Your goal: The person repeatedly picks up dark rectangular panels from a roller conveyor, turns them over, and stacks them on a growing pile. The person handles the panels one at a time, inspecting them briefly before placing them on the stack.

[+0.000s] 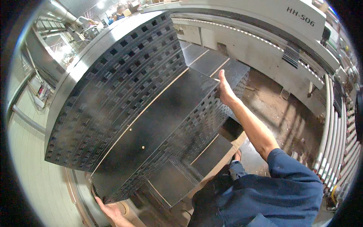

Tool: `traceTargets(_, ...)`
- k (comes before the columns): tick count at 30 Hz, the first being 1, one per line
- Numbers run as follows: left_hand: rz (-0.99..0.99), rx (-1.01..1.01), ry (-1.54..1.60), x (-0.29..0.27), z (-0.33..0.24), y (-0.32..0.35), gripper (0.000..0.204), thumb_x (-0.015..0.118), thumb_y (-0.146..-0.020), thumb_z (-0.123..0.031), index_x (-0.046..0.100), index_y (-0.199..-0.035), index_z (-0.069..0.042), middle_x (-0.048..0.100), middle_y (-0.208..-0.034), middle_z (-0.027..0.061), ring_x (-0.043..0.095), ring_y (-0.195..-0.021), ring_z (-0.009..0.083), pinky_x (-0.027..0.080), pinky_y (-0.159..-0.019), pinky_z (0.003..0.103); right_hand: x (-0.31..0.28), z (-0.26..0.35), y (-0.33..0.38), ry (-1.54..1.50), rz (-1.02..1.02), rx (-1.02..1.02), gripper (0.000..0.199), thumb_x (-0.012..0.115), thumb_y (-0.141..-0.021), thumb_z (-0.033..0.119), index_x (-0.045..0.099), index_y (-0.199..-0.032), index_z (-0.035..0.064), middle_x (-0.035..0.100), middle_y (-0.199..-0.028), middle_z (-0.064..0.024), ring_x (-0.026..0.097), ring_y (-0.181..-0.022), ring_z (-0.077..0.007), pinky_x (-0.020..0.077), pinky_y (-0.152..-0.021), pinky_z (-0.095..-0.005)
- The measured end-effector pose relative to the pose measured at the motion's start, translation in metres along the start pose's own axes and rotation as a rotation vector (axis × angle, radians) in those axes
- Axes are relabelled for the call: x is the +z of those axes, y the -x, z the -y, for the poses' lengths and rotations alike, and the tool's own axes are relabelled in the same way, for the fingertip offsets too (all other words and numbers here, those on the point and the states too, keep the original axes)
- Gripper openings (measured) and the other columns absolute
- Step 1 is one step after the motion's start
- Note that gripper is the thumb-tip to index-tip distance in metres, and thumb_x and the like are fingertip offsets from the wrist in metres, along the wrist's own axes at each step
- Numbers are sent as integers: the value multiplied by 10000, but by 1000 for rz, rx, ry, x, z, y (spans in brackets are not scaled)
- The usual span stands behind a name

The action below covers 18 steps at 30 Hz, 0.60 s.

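A long black panel [162,117] with a pale edge and two small holes lies on top of a stack of like panels [196,121], whose edges are notched. At its near left end is my left hand [110,212], thumb along the corner and the other fingers hidden. My right hand [227,92] presses against the far right end, thumb stretched upward and fingers mostly out of sight at the edge. Between them my two hands hold the panel by its ends. Whether it is lifted off the stack, I cannot tell.
A taller stack of black notched panels [124,75] rises just beyond. Lower black panels [172,181] lie close to my body. Along the far side runs a long pale machine [249,38]. Grey rollers [331,128] stand at the right, above a dusty brown floor [280,113].
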<state>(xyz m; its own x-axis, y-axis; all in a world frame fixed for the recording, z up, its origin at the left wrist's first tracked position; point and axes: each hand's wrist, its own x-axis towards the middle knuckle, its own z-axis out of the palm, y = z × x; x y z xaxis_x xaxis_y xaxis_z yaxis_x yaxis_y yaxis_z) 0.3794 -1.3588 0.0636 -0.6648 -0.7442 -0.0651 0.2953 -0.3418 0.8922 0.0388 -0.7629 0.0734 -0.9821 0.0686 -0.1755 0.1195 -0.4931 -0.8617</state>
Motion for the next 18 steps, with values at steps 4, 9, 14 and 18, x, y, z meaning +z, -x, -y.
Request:
traceTargets(4,82,-138,42,2,-4,-4,561,641,-909,-375,505,-1361,-72,541,-1359,94,486,-1236,305,370,-1054,514,-36,3,-52,-121,370,250,857,449,-877,747,587,-1242,-16,672,-1170,-126,604,-1106,-237,462,-988,-391)
traceTargets(9,37,-178,-5,8,-7,-1,574,672,-871,-385,548,-1311,-39,564,-1317,97,497,-1206,301,380,-1034,482,-23,5,-55,-19,309,188,408,638,-907,408,651,-1135,71,706,-1042,-43,666,-867,-167,546,-806,-341)
traceTargets(14,74,-184,17,9,-6,-2,562,652,-880,-386,560,-1291,-14,574,-1301,115,499,-1204,287,377,-1037,452,-23,5,-56,-24,273,214,417,630,-904,428,648,-1129,77,703,-1013,-49,665,-867,-167,549,-796,-360)
traceTargets(18,-35,-10,-2,23,1,4,592,593,-914,-428,518,-1341,-25,536,-1358,119,481,-1243,289,365,-1060,441,-19,3,-52,-50,194,187,563,604,-890,534,635,-1158,39,694,-1071,-115,649,-990,-234,523,-868,-413)
